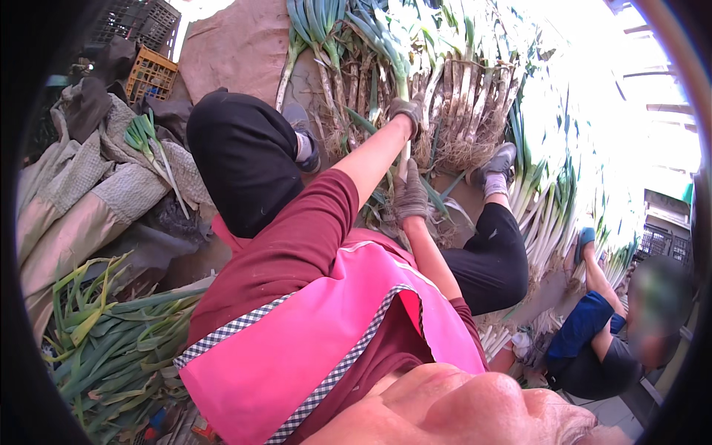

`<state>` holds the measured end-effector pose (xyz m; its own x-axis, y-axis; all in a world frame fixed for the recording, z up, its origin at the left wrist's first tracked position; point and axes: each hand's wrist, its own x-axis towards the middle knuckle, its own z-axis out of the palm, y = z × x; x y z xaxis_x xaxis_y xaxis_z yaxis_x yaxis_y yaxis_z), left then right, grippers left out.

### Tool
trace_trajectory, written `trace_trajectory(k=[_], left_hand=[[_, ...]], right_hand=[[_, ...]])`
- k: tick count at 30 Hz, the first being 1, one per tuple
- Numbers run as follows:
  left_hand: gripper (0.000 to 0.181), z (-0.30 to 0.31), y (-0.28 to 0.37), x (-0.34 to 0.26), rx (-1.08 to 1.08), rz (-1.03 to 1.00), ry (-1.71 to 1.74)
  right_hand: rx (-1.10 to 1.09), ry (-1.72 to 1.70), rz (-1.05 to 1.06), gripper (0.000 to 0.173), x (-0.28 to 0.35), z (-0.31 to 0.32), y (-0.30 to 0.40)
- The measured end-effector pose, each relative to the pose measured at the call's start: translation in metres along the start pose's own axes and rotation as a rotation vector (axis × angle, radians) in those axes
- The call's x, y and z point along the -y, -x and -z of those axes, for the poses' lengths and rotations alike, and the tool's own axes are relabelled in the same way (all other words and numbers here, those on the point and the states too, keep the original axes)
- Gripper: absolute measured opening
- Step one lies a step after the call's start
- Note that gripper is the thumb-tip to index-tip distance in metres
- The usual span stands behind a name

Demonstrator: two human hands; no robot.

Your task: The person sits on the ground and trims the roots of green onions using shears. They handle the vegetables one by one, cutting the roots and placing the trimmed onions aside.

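Both my hands wear dirty knitted gloves and are on one leek (401, 83), held between my feet with its green leaves away from me. My left hand (409, 114) is closed around the pale stalk just below the leaves. Nearer to me, my right hand (410, 197) grips the lower end of the same stalk, hiding its tip. Beyond my hands stand soil-stained leeks (464, 105) with long roots, packed side by side. Loose leaf strips (439, 203) lie on the ground beside my right hand.
Cleaner white leeks (539, 217) line the right side, where another person (595, 339) sits. Woven sacks (119, 194) lie on the left, a small leek (167, 167) on top. A leek-leaf heap (128, 339) is lower left; an orange crate (150, 75) stands upper left.
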<state>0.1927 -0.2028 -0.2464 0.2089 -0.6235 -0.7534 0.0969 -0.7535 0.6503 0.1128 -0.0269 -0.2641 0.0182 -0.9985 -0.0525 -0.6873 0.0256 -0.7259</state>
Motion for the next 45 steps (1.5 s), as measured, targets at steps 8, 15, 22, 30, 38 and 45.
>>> trace_trajectory(k=[8,15,22,30,38,45], left_hand=[[0.065,-0.013,0.012,0.067,0.289,-0.057,0.493],[0.035,0.032,-0.002,0.115,0.671,-0.168,-0.774],[0.063,0.055,-0.006,0.053,0.350,0.095,0.247],[0.022,0.026,-0.039,0.004,0.579,0.115,0.960],[0.021,0.078,-0.093,-0.017,0.274,0.037,0.901],[0.030,0.075,-0.117,-0.022,-0.188,-0.103,0.623]], right_hand=[[0.557,-1.745,-0.604,0.029,-0.010,0.061,-0.023],[0.521,-1.720,-0.833,0.028,-0.055,0.063,-0.028],[0.463,-1.414,-0.478,0.037,0.011,0.087,-0.004],[0.502,-1.411,-0.427,0.055,0.015,0.037,-0.044],[0.137,-0.373,0.028,0.023,0.047,0.081,0.013],[0.312,0.357,-0.134,0.048,0.024,0.114,0.030]])
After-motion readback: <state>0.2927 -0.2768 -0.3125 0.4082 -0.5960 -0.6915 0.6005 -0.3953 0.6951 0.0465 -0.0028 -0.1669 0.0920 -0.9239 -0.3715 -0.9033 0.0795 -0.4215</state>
